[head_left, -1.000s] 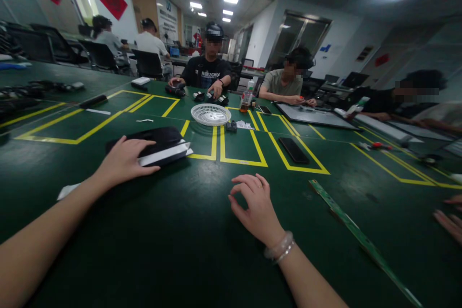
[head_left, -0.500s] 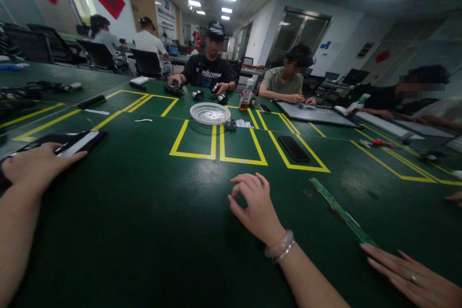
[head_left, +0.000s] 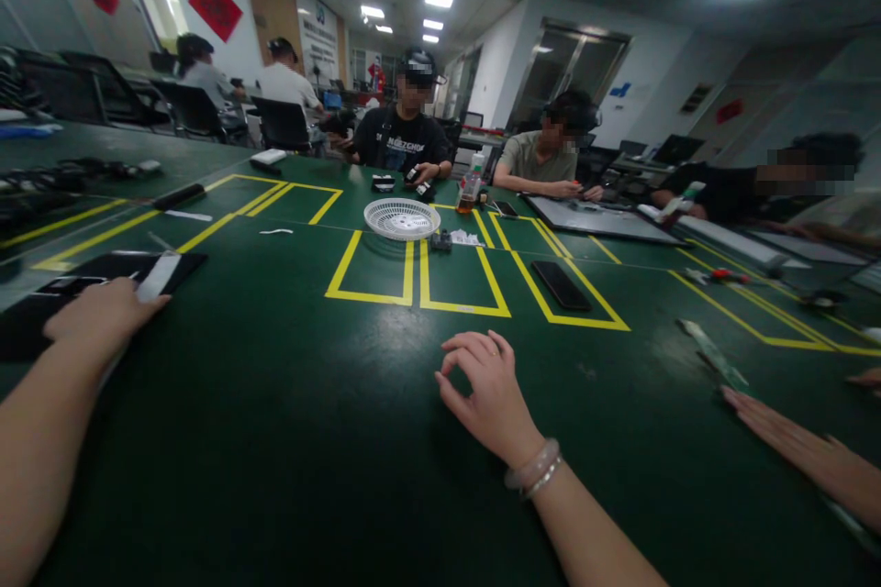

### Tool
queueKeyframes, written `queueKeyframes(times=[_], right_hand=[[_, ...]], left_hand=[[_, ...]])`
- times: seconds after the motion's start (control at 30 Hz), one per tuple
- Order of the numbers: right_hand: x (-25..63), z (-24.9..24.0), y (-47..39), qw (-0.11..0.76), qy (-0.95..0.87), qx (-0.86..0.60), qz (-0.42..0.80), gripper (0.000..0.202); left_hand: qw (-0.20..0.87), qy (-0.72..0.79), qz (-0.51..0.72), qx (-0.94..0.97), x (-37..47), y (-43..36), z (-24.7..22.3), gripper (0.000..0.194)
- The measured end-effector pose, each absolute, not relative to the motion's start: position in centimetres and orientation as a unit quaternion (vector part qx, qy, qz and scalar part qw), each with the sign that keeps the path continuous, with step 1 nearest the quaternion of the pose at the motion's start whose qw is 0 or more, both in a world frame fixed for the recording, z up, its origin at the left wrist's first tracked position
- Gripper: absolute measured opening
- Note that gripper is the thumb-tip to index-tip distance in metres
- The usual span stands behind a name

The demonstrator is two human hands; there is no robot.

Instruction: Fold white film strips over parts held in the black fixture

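Observation:
My left hand (head_left: 100, 316) lies over a flat black item (head_left: 27, 330) at the left of the table. Its thumb stretches out to the right, apart from the fingers, which are partly hidden. A white strip (head_left: 158, 275) runs along the black item beside that hand; whether I touch it is unclear. My right hand (head_left: 488, 404), with bracelets at the wrist, rests on the green table (head_left: 309, 440). Its thumb and index fingertip meet in a loose ring, and nothing shows between them.
Yellow tape outlines mark the table. Beyond my right hand are a dark phone (head_left: 561, 284), a white basket (head_left: 401, 218) and a bottle (head_left: 472, 183). To the right, another person's hand (head_left: 805, 440) is by a green circuit board strip (head_left: 712, 353). Several people sit around.
My left hand has shifted right, and more of the black item shows beneath it. My right hand stays put. The other person's hand and the green strip have moved right.

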State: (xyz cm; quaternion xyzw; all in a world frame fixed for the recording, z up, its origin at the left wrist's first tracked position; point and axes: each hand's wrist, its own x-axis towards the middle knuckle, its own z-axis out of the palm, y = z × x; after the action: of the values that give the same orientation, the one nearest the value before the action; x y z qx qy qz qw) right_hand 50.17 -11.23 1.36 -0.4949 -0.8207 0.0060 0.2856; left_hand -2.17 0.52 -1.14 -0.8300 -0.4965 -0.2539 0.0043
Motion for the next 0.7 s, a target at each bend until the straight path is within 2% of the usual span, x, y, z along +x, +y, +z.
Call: queueKeyframes(times=[0.1, 0.2, 0.33, 0.47, 0.5, 0.7], right_hand=[[50.1, 1.3, -11.2, 0.283, -0.822, -0.495, -0.002, 0.004], [50.1, 1.3, -11.3, 0.275, -0.825, -0.493, -0.015, 0.005], [50.1, 1.2, -11.6, 0.253, -0.839, -0.479, -0.044, 0.011], [49.8, 1.1, -11.9, 0.209, -0.868, -0.447, -0.048, 0.048], [49.7, 1.1, -11.9, 0.199, -0.875, -0.439, -0.041, 0.052], [49.8, 1.0, -11.7, 0.220, -0.876, -0.428, 0.032, 0.043]], left_hand=[[0.122, -0.644, -0.322, -0.683, -2.2, 1.0, -1.4, 0.067], [0.079, -0.683, -0.261, -0.678, 1.1, 0.7, -0.2, 0.076], [0.001, -0.565, -0.187, -0.804, 9.2, -1.0, 1.8, 0.052], [-0.072, -0.362, -0.159, -0.916, 16.6, -3.6, 2.0, 0.037], [-0.078, -0.328, -0.160, -0.928, 17.9, -4.3, 1.9, 0.036], [-0.092, -0.269, -0.175, -0.943, 20.3, -6.2, 1.4, 0.039]])
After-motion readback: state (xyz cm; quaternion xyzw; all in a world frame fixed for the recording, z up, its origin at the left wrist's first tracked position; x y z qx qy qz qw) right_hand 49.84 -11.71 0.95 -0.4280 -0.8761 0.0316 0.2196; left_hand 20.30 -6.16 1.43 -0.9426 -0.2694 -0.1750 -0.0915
